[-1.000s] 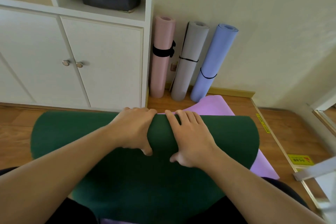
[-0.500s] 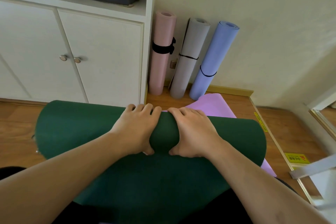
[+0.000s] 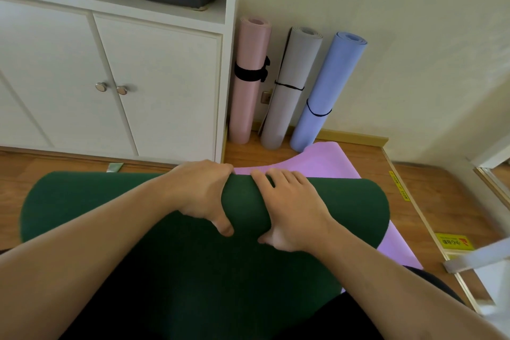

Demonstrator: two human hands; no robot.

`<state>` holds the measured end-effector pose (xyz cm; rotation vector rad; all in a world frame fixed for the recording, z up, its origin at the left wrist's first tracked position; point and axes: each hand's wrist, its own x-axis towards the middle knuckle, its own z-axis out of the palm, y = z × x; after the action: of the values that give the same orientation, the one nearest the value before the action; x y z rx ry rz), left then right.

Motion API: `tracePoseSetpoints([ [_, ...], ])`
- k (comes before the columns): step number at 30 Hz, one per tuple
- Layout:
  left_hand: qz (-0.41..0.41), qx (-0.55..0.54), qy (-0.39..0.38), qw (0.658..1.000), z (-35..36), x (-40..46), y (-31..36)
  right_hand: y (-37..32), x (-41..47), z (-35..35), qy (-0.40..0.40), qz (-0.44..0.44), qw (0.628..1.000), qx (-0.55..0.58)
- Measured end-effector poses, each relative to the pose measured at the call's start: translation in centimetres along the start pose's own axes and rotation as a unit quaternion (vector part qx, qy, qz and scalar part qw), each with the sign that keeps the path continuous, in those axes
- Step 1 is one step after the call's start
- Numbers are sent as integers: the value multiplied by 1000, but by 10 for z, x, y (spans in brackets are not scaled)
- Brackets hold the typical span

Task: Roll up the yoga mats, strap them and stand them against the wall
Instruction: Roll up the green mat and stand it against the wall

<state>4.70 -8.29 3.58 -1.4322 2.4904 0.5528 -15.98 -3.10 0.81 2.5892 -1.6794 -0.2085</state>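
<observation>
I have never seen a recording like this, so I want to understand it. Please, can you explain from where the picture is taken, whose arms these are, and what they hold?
There is no machine here. A person wears a camera on the head, looking forward and down, so the two bare arms are that person's own.

The left hand and the right hand both grip the rolled part of a dark green yoga mat, fingers over the top and thumbs at the near side. The rest of it lies flat toward the person. Under it, on the wooden floor, lies a light purple mat.

Against the wall stand three rolled, strapped mats: a pink mat, a grey mat and a blue mat, beside a white cabinet.
</observation>
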Motion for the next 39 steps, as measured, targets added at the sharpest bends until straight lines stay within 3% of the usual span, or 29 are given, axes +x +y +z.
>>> tracePoseSetpoints([
  [4,10,28,17,999,7,-4,-2,3,5,5,25,-9,1000,-9],
  [9,25,194,141,970,31,-3,8,18,10,-3,12,29,999,27],
  [12,26,206,196,959,38,5,12,24,9,-9,-9,57,997,53],
  [15,40,201,194,959,38,9,10,24,7,-8,-18,63,996,62],
  [19,45,166,186,967,28,12,6,14,-2,-6,30,51,997,54],
  [23,31,102,129,986,14,10,5,3,1,-4,-2,50,999,-14],
  [27,26,51,76,995,11,4,2,-1,7,3,-18,43,999,-7],
  [31,41,50,90,994,14,-1,0,2,9,4,4,26,1000,5],
  [37,52,210,157,964,32,-3,18,9,12,-11,-6,48,997,62],
  [39,60,215,167,960,38,2,17,8,11,-12,-26,54,996,72],
])
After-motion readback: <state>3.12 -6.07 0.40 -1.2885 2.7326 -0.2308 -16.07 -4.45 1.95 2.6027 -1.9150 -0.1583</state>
